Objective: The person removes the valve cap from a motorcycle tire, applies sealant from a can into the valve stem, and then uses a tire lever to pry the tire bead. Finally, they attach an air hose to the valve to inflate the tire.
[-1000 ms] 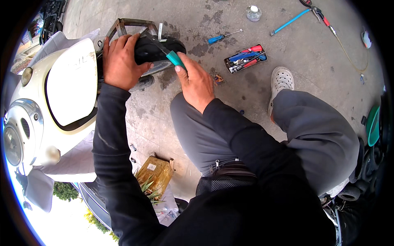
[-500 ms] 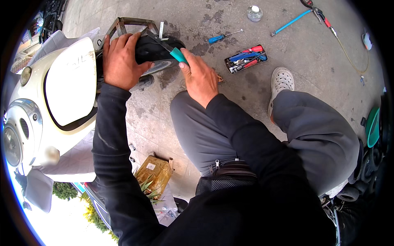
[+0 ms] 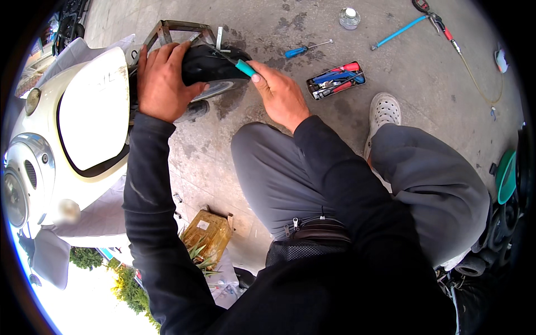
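Observation:
A black tyre (image 3: 205, 67) on a metal-rimmed wheel stands at the upper left, beside the cream scooter (image 3: 92, 114). My left hand (image 3: 162, 84) is curled over the tyre, thumb spread toward the rim side. In my right hand (image 3: 281, 96) is a flat, dark-bladed tool with a teal handle (image 3: 245, 68); whether it is a file or a knife I cannot tell. Its blade slants up and left across the tyre tread, with the tip close to my left fingers. A brown metal frame (image 3: 184, 25) is just beyond the tyre.
On the paved ground lie a blue-handled screwdriver (image 3: 296, 52), a tool tray (image 3: 335, 80), a clear bottle (image 3: 349, 20) and a blue-and-red air hose gun (image 3: 402, 32). A yellowish-brown box (image 3: 209, 237) sits below my left arm. Several tyres (image 3: 474, 265) and a green basin (image 3: 506, 177) are at the right.
My right hand and the teal-handled tool have shifted slightly right. The blade, seen broad before, is now turned nearly edge-on. My left hand stays on the tyre.

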Tool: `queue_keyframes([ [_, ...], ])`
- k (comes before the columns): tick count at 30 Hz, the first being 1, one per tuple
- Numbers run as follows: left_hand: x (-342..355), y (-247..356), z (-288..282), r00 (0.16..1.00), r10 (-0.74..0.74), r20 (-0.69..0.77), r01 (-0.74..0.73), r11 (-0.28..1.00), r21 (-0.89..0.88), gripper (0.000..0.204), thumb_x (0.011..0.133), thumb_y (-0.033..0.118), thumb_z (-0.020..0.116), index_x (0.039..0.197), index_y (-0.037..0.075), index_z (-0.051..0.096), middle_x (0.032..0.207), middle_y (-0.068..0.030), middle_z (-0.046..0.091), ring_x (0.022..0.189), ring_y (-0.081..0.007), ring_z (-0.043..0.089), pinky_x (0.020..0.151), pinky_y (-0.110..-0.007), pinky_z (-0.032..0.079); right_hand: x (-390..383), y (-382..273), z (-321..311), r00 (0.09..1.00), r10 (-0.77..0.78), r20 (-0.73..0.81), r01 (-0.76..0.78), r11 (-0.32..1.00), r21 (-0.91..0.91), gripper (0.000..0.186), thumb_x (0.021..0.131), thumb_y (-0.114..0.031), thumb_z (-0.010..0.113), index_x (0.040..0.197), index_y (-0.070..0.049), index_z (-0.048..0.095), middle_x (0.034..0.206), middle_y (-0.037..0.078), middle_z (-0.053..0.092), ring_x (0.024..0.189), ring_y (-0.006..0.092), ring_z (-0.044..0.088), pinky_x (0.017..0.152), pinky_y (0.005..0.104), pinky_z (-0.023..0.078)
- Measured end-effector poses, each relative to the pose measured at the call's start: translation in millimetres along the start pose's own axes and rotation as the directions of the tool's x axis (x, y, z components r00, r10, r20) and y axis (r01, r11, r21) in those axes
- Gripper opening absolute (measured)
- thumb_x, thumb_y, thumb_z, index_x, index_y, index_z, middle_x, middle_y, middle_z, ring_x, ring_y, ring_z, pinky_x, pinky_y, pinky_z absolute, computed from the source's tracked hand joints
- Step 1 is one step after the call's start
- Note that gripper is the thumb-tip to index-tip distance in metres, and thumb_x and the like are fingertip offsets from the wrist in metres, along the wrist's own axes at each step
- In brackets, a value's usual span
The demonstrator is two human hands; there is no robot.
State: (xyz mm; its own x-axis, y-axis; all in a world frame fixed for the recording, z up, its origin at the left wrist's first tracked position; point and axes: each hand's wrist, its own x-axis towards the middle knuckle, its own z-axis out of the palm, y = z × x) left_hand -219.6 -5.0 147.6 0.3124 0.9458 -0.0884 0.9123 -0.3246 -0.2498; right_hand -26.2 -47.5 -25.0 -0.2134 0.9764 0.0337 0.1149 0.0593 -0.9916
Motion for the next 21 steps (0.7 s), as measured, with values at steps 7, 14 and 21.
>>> queue_keyframes([
  [7,3.7,-1.4,2.8,1.0,0.009,-0.01,-0.009,1.0,0.007,0.084,0.062,0.028,0.094,0.136,0.006,0.061,0.131,-0.0138,0.063,0.126,-0.032,0.056,0.123,-0.054,0.026,13.0,-3.6,-16.9,0.997,-0.025,0.079,0.031,0.997,-0.072,0.035,0.109,-0.031,0.049,0.136,-0.013,0.06,0.111,0.017,0.07,0.098,0.0404,0.066,0.082,0.046,0.052],
  [14,4.4,-1.0,2.5,1.0,0.013,-0.003,-0.013,1.0,0.01,0.084,0.062,0.027,0.094,0.136,0.006,0.061,0.131,-0.0138,0.063,0.126,-0.0328,0.056,0.123,-0.054,0.026,5.0,1.9,-19.8,0.994,0.046,0.102,-0.035,0.993,-0.112,0.035,0.107,-0.028,0.051,0.136,-0.011,0.06,0.11,0.018,0.069,0.098,0.0413,0.065,0.082,0.0476,0.051],
  [21,-4.4,-12.9,2.0,1.0,0.005,-0.011,-0.005,1.0,-0.029,0.083,0.063,0.025,0.093,0.137,0.008,0.06,0.133,-0.0142,0.062,0.126,-0.0341,0.058,0.124,-0.055,0.022,12.7,34.2,-9.8,0.989,0.132,-0.067,-0.121,0.98,0.156,0.035,0.108,-0.034,0.051,0.132,-0.01,0.061,0.089,0.017,0.069,0.083,0.0395,0.067,0.072,0.0485,0.05],
])
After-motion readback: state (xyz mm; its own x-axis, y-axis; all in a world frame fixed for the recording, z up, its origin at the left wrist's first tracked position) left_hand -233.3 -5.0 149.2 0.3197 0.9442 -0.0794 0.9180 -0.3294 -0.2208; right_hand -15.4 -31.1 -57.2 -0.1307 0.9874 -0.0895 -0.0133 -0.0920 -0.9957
